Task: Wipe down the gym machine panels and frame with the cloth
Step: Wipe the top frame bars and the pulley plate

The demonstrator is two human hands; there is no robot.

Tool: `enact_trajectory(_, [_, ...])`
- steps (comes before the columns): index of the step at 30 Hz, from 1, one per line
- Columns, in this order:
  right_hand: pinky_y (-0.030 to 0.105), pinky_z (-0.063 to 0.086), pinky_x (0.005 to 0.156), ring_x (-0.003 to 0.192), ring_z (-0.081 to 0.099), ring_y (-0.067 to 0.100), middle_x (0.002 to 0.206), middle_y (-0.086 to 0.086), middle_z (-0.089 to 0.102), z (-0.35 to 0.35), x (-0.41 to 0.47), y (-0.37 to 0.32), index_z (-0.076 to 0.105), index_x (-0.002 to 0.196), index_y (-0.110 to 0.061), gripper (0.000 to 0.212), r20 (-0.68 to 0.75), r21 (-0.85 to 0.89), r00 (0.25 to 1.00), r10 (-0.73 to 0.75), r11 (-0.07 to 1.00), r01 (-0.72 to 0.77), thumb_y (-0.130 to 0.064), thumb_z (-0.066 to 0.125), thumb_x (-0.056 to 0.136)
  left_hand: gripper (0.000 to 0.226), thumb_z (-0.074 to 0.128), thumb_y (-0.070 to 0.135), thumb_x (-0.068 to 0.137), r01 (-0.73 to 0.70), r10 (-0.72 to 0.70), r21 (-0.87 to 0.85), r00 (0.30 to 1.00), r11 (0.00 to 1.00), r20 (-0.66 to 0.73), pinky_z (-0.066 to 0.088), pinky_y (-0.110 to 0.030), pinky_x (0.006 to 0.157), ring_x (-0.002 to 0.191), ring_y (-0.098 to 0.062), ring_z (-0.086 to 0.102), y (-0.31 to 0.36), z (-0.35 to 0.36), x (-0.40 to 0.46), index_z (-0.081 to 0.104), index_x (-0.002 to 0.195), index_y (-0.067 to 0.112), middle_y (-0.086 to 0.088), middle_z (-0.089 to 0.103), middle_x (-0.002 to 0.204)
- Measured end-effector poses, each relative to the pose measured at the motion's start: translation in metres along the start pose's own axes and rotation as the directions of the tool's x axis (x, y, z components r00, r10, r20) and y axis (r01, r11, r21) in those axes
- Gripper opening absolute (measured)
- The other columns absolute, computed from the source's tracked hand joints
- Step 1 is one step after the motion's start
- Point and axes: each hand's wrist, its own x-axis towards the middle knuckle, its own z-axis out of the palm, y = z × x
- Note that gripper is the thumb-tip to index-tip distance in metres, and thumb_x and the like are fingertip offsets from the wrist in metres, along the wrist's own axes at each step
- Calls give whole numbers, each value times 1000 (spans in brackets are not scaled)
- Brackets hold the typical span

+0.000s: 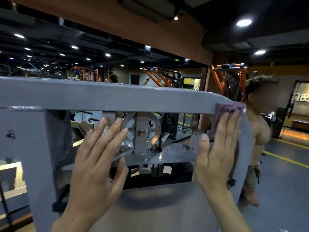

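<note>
The grey gym machine frame (117, 96) fills the view, its top bar curving down at the right corner. A purple cloth (225, 109) lies on that rounded corner. My right hand (219, 148) presses the cloth flat against the frame with straight fingers, thumb spread to the left. My left hand (97, 158) is raised in front of the machine with straight, spread fingers, its fingertips near the silver pulley wheel (142, 131); whether it touches the machine I cannot tell.
A grey bracket plate (167, 154) with bolts sits under the pulley. A grey panel (158, 206) lies below. A person (257, 139) stands close on the right. Orange gym machines (229, 77) stand behind, and a mirror shows more of the gym.
</note>
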Motion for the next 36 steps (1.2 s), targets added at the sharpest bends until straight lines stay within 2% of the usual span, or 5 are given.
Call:
enact_trajectory(7, [52, 6, 128, 159, 8, 30, 170, 16, 12, 22, 5, -47, 17, 161, -3, 66, 81, -9, 966, -247, 968, 249, -32, 36, 106, 61, 53, 21, 92, 23, -23, 6, 999, 1000, 22, 23, -53, 125, 157, -23, 23, 3, -4, 0, 45, 153, 14, 1, 38, 164])
enact_trajectory(14, [56, 4, 127, 159, 4, 26, 172, 12, 7, 2, 6, -3, 15, 162, -4, 66, -18, 19, 999, 28, 999, -28, -22, 39, 103, 63, 52, 23, 92, 56, -55, -14, 997, 998, 57, 19, -44, 127, 158, -20, 21, 4, -8, 0, 43, 154, 18, 6, 35, 165])
enact_trajectory(22, [51, 3, 128, 159, 9, 29, 170, 15, 14, 18, 9, -39, 22, 160, -2, 64, 86, 47, 948, -307, 951, 304, -32, 36, 106, 59, 53, 24, 93, 105, -106, 33, 994, 994, 19, 27, -47, 122, 156, -17, 25, 14, -8, 1, 46, 152, 17, 7, 39, 163])
enact_trajectory(29, [55, 3, 128, 159, 4, 31, 172, 11, 6, -1, 11, 16, 13, 163, -7, 71, 74, 34, 985, -153, 988, 151, -31, 39, 102, 58, 52, 25, 94, 157, -157, 74, 988, 985, -11, 27, -44, 122, 156, -15, 26, 22, -4, 3, 49, 151, 16, 10, 40, 162])
enact_trajectory(36, [53, 4, 128, 159, 9, 29, 172, 8, 8, 13, 14, -21, 19, 162, -7, 70, 153, 111, 886, -438, 898, 425, -32, 44, 101, 59, 52, 24, 94, 172, -176, 119, 984, 978, 28, 25, -42, 123, 157, -17, 22, 29, -5, 2, 47, 153, 16, 12, 35, 165])
